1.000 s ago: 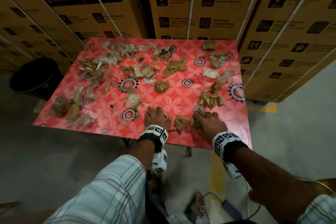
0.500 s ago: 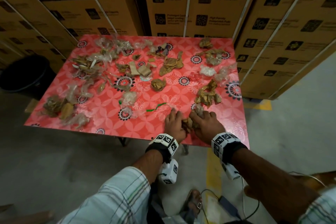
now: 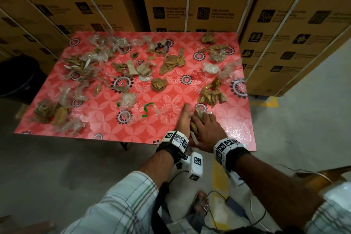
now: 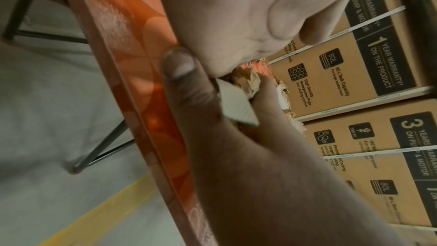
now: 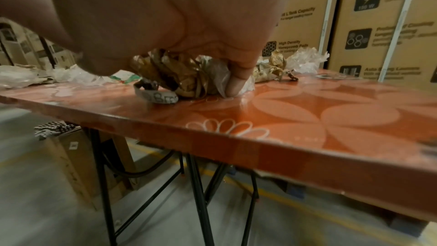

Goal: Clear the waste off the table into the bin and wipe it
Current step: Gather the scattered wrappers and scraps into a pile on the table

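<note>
Waste (image 3: 121, 66) of crumpled brown paper, clear plastic and scraps lies scattered over nearly the whole red flower-patterned surface (image 3: 106, 125), thickest toward the far and left sides. Cardboard boxes (image 3: 190, 0) stand close against the far edge and the right edge; the near edge faces bare floor, and a dark bin (image 3: 17, 76) sits on the floor off the left end. At the near edge both hands meet around a small clump of brown paper and plastic (image 3: 198, 118): the right hand (image 3: 207, 131) curls its grip over it, the left hand (image 3: 183, 121) presses in with straight fingers from the left
</note>
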Tool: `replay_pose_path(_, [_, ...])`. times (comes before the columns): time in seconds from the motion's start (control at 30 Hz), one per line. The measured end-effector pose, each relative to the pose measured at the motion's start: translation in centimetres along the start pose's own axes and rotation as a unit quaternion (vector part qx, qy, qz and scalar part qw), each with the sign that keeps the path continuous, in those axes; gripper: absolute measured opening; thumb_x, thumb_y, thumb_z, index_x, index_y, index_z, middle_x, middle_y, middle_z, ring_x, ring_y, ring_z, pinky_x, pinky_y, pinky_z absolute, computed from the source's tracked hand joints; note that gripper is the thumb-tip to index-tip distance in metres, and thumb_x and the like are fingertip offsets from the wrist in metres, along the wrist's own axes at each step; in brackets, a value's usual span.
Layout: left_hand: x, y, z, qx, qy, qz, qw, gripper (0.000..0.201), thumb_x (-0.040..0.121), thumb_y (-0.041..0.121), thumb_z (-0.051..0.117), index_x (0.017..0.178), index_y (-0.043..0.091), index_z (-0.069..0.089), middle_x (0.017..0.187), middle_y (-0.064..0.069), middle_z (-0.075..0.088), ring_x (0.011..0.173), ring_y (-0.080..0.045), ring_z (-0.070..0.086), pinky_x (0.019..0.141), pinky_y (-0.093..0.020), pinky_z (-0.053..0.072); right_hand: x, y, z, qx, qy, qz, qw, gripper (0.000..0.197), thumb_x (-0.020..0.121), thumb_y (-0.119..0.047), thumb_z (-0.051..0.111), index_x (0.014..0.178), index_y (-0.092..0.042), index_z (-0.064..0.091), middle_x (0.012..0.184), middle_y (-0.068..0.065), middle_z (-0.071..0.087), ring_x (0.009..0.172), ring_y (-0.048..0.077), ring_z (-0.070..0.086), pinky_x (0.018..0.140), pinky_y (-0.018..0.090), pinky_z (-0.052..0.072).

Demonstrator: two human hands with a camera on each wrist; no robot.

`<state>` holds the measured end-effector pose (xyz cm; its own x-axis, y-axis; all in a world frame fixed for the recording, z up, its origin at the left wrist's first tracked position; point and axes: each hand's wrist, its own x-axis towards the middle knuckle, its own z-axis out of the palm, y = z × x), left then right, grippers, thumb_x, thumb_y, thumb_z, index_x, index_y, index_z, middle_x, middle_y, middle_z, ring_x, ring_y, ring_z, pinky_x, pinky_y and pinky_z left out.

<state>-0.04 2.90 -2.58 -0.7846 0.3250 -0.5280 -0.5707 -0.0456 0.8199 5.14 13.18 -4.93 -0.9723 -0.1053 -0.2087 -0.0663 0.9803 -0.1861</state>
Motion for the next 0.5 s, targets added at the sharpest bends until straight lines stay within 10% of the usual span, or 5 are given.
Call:
replay_pose_path(0.2, [0.1,0.6,-1.0,-0.083,0.0,-0.031,0.996,0.034,0.106,0.025,0.027,0.093,0.019,0.058,0.07,0.011,0.072,0.069,-0.006,0.065,0.068,-0.025,0.047,0.4,0.0,0.2,0.036,0.044,-0.004,0.998,0.063,0.074,-0.053,0.059,0.128,-0.024,0.044,0.109,0.021,0.054,0.096,0.039,0.049,0.071,0.043,0.051])
replay_pose_path(0.33, [-0.1,1.3,-2.6,-0.112,0.007,-0.014,0.994,0.043,0.097,0.006,0.031,0.138,0.007,0.043,0.138,-0.007,0.051,0.121,-0.019,0.052,0.099,-0.027,0.043,0.8,0.2,-0.3,0.026,0.032,-0.001,0.999,0.048,0.075,-0.052,0.052,0.111,-0.021,0.059,0.097,0.02,0.057,0.09,0.038,0.051,0.063,0.041,0.051])
replay_pose_path(0.5, [-0.5,0.2,-3.7,0.198,0.022,0.055,0.978,0.022,0.094,0.019,0.053,0.114,0.024,0.062,0.115,0.002,0.064,0.104,-0.012,0.061,0.083,-0.022,0.052,1.5,0.8,-1.3,0.013,-0.005,-0.014,1.0,0.049,0.079,-0.039,0.066,0.123,-0.02,0.055,0.112,0.024,0.056,0.103,0.039,0.049,0.077,0.043,0.048])
